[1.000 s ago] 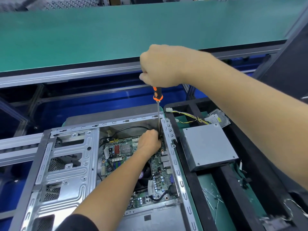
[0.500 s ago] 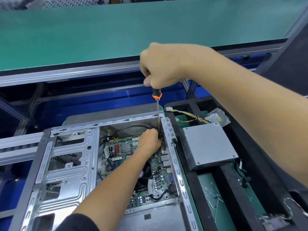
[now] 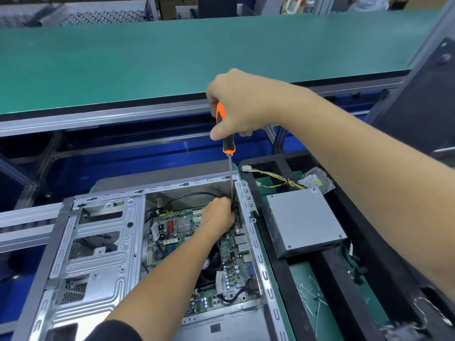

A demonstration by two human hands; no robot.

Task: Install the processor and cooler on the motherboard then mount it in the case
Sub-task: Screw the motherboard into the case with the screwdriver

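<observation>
— Two hands at work: what might go wrong?
— Right hand (image 3: 242, 107) grips the screwdriver (image 3: 227, 134); a slipping tip could gouge the motherboard (image 3: 182, 232).
— And the board?
— Lying in the case (image 3: 98, 242), under the left hand (image 3: 218, 216), whose fingers pinch the shaft near its tip.

— Where's your right hand (image 3: 242, 107)?
— Raised, fist curled round the screwdriver (image 3: 227, 141) handle, thumb down along it, forearm stretching back to my right.
— And the left?
— My left hand (image 3: 218, 215) reaches down and forward, fingertips closed round the shaft near its tip, forearm straight, dark sleeve at the elbow.
</observation>
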